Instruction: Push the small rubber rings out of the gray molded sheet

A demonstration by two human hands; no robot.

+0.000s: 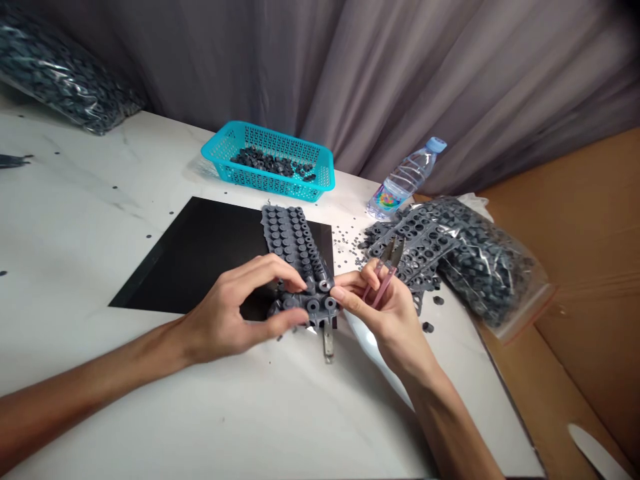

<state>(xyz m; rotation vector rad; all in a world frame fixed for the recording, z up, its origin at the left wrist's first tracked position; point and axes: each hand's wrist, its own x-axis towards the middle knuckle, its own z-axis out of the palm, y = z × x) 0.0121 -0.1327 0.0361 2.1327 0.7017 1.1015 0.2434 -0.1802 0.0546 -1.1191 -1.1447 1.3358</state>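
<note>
A grey rubber sheet of moulded round parts (285,233) runs toward me, its near end bent up between my hands. My left hand (245,300) curves around that end from the left, thumb below and fingers above, with several ring-shaped parts showing between them. On the other side, my right hand (383,303) touches the sheet's right edge with thumb and fingertip. Pink-handled thread snips (385,273) are held in the same hand, blades pointing up and away. Beneath the sheet lies a black mat (200,253). A small metal strip (328,343) sticks out below the near end.
A blue basket (327,177) with loose dark parts stands behind the mat. To the right are a water bottle (407,177), perforated rubber scrap sheets (415,233) and a clear bag of parts (495,267). Another filled bag (65,73) lies far left. Small dark discs are scattered about.
</note>
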